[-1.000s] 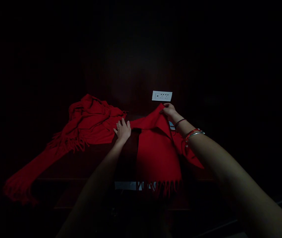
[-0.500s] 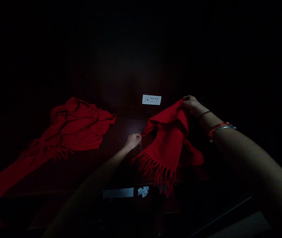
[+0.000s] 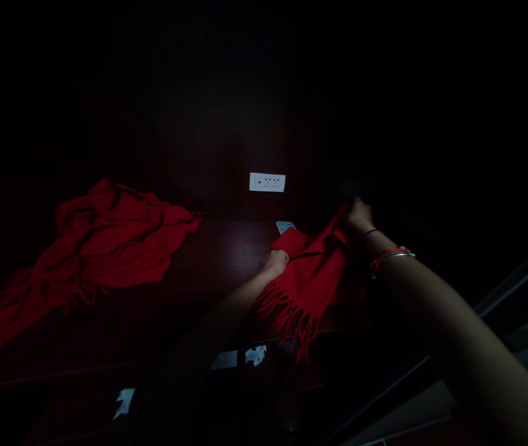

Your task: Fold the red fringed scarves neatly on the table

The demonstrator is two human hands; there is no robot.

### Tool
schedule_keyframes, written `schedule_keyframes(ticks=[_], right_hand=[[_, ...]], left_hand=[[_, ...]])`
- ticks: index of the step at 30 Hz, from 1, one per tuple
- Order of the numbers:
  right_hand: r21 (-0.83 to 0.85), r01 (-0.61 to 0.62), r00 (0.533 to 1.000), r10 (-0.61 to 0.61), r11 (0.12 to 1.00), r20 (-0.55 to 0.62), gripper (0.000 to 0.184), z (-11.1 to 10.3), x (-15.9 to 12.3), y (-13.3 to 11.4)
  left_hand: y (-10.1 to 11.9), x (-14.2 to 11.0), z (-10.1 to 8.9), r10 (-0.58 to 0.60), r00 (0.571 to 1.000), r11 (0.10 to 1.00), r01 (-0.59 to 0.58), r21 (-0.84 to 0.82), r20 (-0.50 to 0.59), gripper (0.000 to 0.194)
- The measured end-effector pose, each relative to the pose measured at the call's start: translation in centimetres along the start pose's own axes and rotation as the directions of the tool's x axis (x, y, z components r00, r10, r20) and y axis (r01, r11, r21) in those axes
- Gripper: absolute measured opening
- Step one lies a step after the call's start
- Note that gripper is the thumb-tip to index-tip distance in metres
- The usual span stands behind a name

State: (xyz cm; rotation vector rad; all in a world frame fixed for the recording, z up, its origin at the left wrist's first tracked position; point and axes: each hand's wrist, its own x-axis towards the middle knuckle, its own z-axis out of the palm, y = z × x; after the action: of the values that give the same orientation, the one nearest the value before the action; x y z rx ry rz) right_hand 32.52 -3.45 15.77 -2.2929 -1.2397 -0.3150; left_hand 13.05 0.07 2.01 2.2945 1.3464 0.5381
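A red fringed scarf (image 3: 310, 275) lies bunched on the dark wooden table (image 3: 226, 260), right of centre, its fringe hanging over the front edge. My left hand (image 3: 276, 260) is closed on the scarf's near left corner. My right hand (image 3: 359, 214), with bracelets on the wrist, grips the scarf's far right edge. A second red fringed scarf (image 3: 106, 238) sprawls crumpled over the table's left side, with one end trailing down to the left.
A white socket plate (image 3: 267, 182) sits on the dark wall behind the table. A small pale object (image 3: 285, 226) lies just behind the held scarf. White paper scraps (image 3: 255, 354) show below the table's front edge. The room is very dark.
Both hands have drawn the scarf to the right and lower, onto the table. My left hand went from lying flat to a closed grip on the scarf. The view has shifted right.
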Motion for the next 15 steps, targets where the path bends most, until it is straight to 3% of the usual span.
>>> schedule_keyframes(ticks=[6, 10, 12, 15], right_hand=[[0.037, 0.011, 1.000, -0.011, 0.999, 0.002, 0.035, 0.6, -0.1, -0.1], [0.024, 0.001, 1.000, -0.002, 1.000, 0.016, 0.032, 0.7, -0.3, -0.2], [0.020, 0.007, 1.000, -0.007, 1.000, 0.017, 0.032, 0.7, -0.3, -0.2], [0.008, 0.020, 1.000, -0.021, 1.000, 0.007, 0.031, 0.7, -0.2, -0.1]], left_hand=[[0.3, 0.7, 0.6, -0.006, 1.000, 0.999, 0.007, -0.038, 0.016, 0.018], [0.9, 0.9, 1.1, 0.014, 0.998, 0.969, 0.002, -0.249, 0.064, 0.022], [1.1, 0.9, 1.2, 0.001, 0.994, 0.943, 0.034, -0.330, 0.106, 0.014], [1.0, 0.7, 1.2, -0.064, 0.988, 0.933, 0.110, -0.343, 0.141, 0.021]])
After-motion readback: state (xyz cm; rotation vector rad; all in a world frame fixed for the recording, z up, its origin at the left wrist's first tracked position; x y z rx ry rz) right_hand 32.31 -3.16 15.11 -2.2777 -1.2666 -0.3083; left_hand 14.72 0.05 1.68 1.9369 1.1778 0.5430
